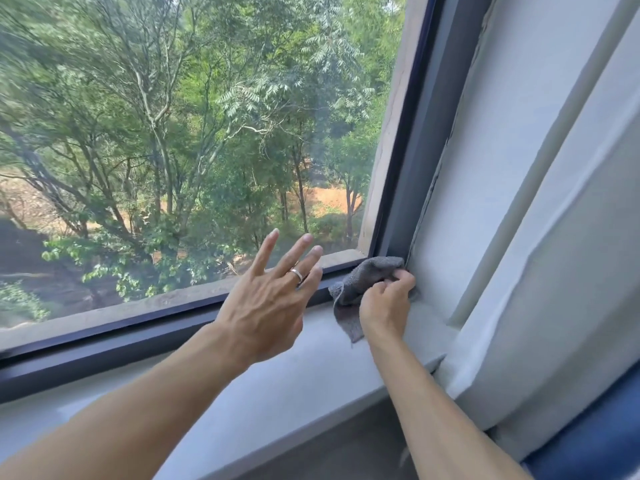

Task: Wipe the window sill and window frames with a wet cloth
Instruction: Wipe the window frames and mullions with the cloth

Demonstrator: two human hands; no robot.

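1. Surface: pale grey window sill (284, 386) runs from lower left up to the right corner; dark grey window frame (104, 344) along its far edge, with the frame's upright part rising at right; white wall (512, 161) closes the corner on the right side; a strip of blue fabric (595, 441) shows at the lower right edge
2. Room: big glass pane (173, 133) fills most of the view; green trees and a patch of orange-brown ground outside
3. Containers: none to report; nothing sits on the sill besides the cloth and the hands
4. Grey cloth (360, 282) is bunched in the right corner, where sill, frame and wall meet; top of it lies against the base of the frame's upright; a loose tail hangs down onto the sill toward the viewer
5. Right hand (388, 306) has fingers curled round the cloth, gripping it and pressing it into the corner; cloth sticks out to the left of and above the hand
6. Left hand (266, 306) is spread, fingers straight and apart, holding nothing; raised in front of the lower frame, just left of the cloth and not touching it; ring (296, 274) on one finger
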